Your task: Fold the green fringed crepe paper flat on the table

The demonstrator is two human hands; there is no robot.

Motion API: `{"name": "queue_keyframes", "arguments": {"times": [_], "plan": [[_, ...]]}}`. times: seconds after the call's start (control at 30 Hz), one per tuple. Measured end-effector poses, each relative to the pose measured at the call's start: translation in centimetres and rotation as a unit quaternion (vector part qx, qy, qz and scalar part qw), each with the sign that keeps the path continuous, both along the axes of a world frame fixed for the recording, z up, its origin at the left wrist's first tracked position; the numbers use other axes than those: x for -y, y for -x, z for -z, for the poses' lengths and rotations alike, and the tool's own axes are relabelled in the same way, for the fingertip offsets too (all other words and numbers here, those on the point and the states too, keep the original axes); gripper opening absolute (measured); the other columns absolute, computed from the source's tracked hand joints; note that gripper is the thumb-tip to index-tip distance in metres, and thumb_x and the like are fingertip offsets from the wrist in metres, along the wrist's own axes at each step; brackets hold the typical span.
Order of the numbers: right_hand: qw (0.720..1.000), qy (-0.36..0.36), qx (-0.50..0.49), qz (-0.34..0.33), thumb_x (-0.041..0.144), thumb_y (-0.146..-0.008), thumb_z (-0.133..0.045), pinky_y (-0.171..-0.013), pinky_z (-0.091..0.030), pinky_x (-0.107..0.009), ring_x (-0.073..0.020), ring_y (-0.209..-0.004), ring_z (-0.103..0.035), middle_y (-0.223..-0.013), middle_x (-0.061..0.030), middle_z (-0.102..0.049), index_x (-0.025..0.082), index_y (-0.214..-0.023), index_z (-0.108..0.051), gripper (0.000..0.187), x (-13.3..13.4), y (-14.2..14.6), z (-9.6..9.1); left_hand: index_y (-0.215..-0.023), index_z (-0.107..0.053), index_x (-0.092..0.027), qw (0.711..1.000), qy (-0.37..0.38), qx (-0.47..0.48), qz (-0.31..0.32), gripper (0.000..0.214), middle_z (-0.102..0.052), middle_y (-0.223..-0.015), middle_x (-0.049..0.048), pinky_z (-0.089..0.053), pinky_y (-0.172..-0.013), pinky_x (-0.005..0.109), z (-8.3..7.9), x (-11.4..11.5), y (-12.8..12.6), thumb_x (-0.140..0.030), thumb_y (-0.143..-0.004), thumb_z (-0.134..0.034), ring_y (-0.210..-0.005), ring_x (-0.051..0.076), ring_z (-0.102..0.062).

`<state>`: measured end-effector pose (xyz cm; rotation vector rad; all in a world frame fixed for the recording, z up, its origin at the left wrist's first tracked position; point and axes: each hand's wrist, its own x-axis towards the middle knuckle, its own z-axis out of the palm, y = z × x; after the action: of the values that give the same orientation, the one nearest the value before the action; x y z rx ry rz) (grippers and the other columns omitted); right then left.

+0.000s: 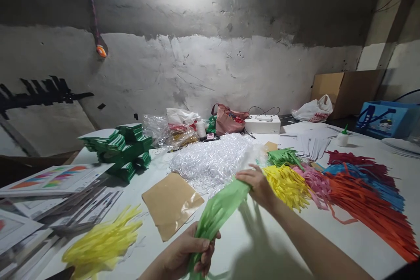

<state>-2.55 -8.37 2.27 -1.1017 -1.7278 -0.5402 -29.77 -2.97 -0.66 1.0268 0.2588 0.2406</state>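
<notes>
A light-green tissue-paper bundle stretches slantwise over the table between my two hands. My left hand is closed round its lower part, thumb on top. At the upper end my right hand grips the bundle, with some fingers raised. Just beyond it spreads a heap of clear, white shredded strands. A brown paper sheet with a shiny patch lies left of the bundle. Farther left rests a yellow fringed tissue bundle.
Fringed paper bundles in yellow, pink, red-orange and blue lie to the right. Green folded stacks and printed sheets fill the left. A glue bottle and a white box stand farther back.
</notes>
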Motion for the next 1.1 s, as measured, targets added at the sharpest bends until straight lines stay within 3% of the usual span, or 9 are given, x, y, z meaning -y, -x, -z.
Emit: {"name": "queue_keyframes", "arguments": {"times": [0.2, 0.3, 0.43, 0.53, 0.63, 0.7, 0.8, 0.9, 1.1], "plan": [[0.973, -0.051, 0.208, 0.089, 0.0, -0.097, -0.049, -0.117, -0.037, -0.049, -0.0252, -0.128, -0.06, -0.127, -0.0133, -0.07, 0.013, -0.126, -0.068, 0.036, 8.2, -4.1, -5.4, -0.076, -0.067, -0.015, 0.996, -0.053, -0.07, 0.002, 0.033, -0.062, -0.052, -0.0025, -0.054, -0.051, 0.024, -0.8, -2.5, -0.4, -0.035, -0.065, -0.09, -0.039, 0.007, -0.051], [0.94, -0.026, 0.318, 0.123, -0.001, -0.096, -0.042, -0.118, -0.037, -0.048, -0.0299, -0.131, -0.056, -0.129, -0.019, -0.068, 0.001, -0.124, -0.067, 0.038, 10.4, -2.6, -1.6, -0.085, -0.066, -0.017, 0.991, -0.061, -0.117, 0.011, 0.032, -0.065, -0.056, -0.0025, -0.048, -0.042, 0.02, 0.2, -3.2, 1.1, -0.034, -0.068, -0.088, -0.037, 0.007, -0.049], [0.947, 0.048, 0.297, 0.115, 0.002, -0.091, -0.044, -0.109, -0.049, -0.047, -0.0276, -0.117, -0.066, -0.121, -0.0152, -0.073, 0.006, -0.114, -0.072, 0.037, 8.7, 1.5, 8.3, -0.101, -0.069, -0.017, 0.954, -0.145, -0.26, -0.019, 0.034, -0.067, -0.059, -0.0027, -0.045, -0.042, 0.018, 2.8, -4.8, 6.6, -0.029, -0.072, -0.082, -0.044, 0.01, -0.055], [0.946, 0.079, 0.294, 0.109, 0.006, -0.087, -0.049, -0.104, -0.053, -0.045, -0.0282, -0.109, -0.069, -0.116, -0.0165, -0.074, 0.005, -0.109, -0.074, 0.033, 7.3, 4.0, 13.9, -0.101, -0.074, -0.021, 0.874, -0.333, -0.319, -0.151, 0.032, -0.076, -0.077, 0.0015, -0.054, -0.056, 0.025, 4.5, -5.4, 11.3, -0.026, -0.07, -0.08, -0.067, 0.021, -0.069], [0.943, 0.103, 0.297, 0.11, 0.01, -0.086, -0.053, -0.111, -0.044, -0.049, -0.0305, -0.11, -0.068, -0.115, -0.0188, -0.074, 0.003, -0.109, -0.074, 0.032, 7.2, 4.9, 16.0, -0.106, -0.076, -0.025, 0.706, -0.569, -0.271, -0.323, 0.036, -0.078, -0.108, 0.0097, -0.058, -0.087, 0.041, 5.1, -3.4, 12.3, -0.028, -0.071, -0.079, -0.101, 0.034, -0.071], [0.943, 0.109, 0.293, 0.11, 0.012, -0.086, -0.052, -0.119, -0.033, -0.05, -0.0314, -0.111, -0.067, -0.115, -0.0194, -0.074, 0.003, -0.109, -0.075, 0.033, 7.5, 4.9, 16.2, -0.123, -0.069, -0.026, 0.608, -0.694, -0.207, -0.325, 0.041, -0.073, -0.124, 0.014, -0.054, -0.098, 0.046, 5.3, -0.7, 10.0, -0.025, -0.082, -0.07, -0.115, 0.034, -0.067], [0.955, 0.093, 0.263, 0.102, 0.01, -0.087, -0.046, -0.123, -0.024, -0.05, -0.0309, -0.111, -0.068, -0.113, -0.0192, -0.074, 0.003, -0.106, -0.075, 0.035, 7.9, 4.7, 16.0, -0.128, -0.064, -0.023, 0.564, -0.81, -0.045, -0.153, 0.04, -0.076, -0.123, 0.0139, -0.055, -0.1, 0.038, 6.5, 3.2, 4.2, -0.02, -0.088, -0.067, -0.115, 0.03, -0.069], [0.965, 0.08, 0.233, 0.095, 0.006, -0.089, -0.042, -0.123, -0.027, -0.048, -0.0277, -0.112, -0.068, -0.112, -0.0169, -0.075, 0.007, -0.105, -0.074, 0.036, 8.2, 4.4, 15.7, -0.127, -0.062, -0.012, 0.53, -0.845, -0.055, -0.052, 0.048, -0.073, -0.126, 0.0207, -0.058, -0.094, 0.049, 8.4, 4.4, 0.5, -0.026, -0.083, -0.073, -0.111, 0.04, -0.07], [0.965, 0.097, 0.238, 0.052, 0.012, -0.103, -0.038, -0.127, -0.015, -0.045, -0.0212, -0.115, -0.067, -0.116, -0.0084, -0.076, 0.016, -0.111, -0.071, 0.034, 7.8, 3.8, 13.5, -0.119, -0.067, -0.015, 0.463, -0.873, -0.078, -0.128, 0.039, -0.08, -0.113, 0.0129, -0.059, -0.082, 0.034, 10.4, 2.7, 2.0, -0.044, -0.093, -0.065, -0.096, 0.028, -0.074]]}}
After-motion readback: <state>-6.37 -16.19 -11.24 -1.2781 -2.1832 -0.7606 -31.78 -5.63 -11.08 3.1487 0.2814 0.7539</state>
